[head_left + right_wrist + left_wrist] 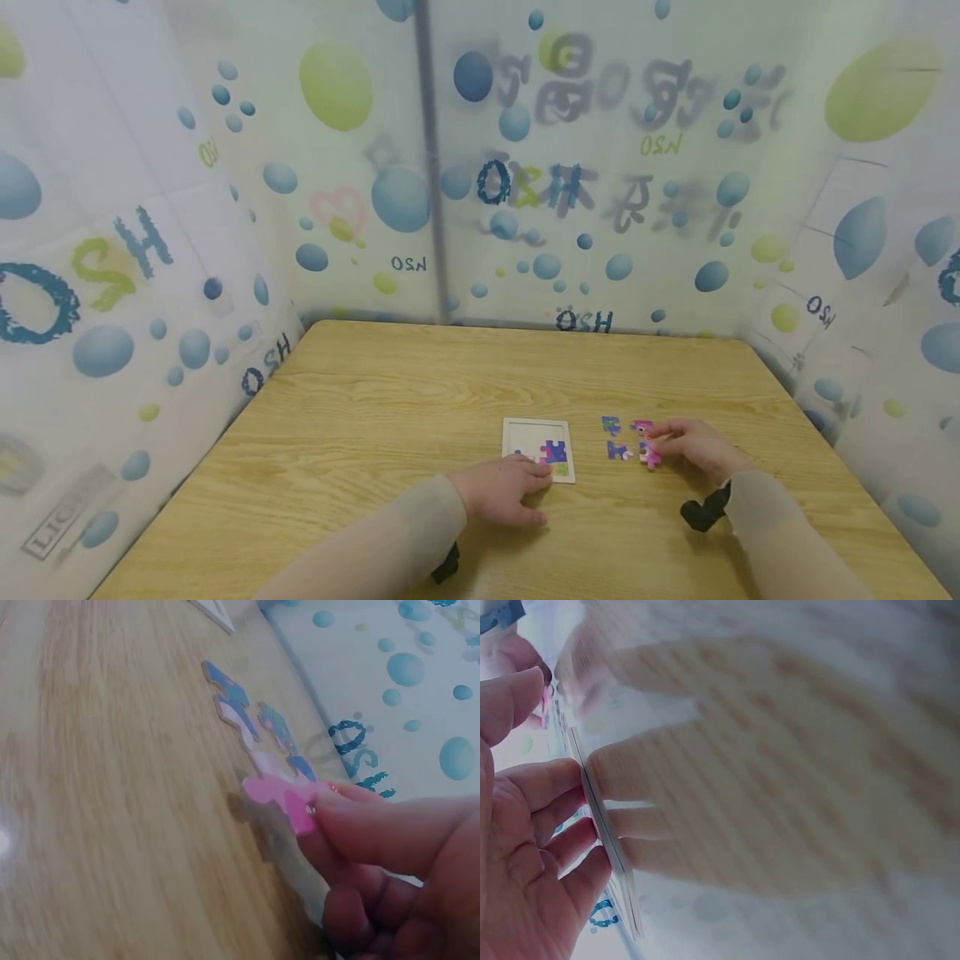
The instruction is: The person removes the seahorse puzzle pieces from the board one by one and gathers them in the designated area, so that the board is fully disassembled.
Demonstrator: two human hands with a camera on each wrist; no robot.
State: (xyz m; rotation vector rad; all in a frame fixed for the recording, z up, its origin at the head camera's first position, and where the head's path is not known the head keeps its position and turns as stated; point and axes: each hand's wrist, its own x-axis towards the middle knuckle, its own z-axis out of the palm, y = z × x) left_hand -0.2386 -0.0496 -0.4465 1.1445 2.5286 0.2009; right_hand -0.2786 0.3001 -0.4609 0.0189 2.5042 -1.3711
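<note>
My right hand (697, 448) pinches a pink puzzle piece (277, 792) between thumb and fingers, at the right of a small group of loose pieces. Beside it lie a purple-and-white piece (618, 451), a blue-green piece (611, 425) and a pink piece with an eye (641, 427). The left hand (501, 490) rests with extended fingers on the near left part of a white puzzle tray (536, 421). In the left wrist view its fingertips touch the tray's edge (606, 825). Some pieces (556, 451) sit in the tray's lower part; the left fingers partly hide them.
The wooden table (375, 392) extends around the tray and pieces. Patterned curtains (360, 167) hang behind it and on both sides. A black wrist strap (705, 508) sits at the right sleeve, and another dark device (446, 565) is under the left.
</note>
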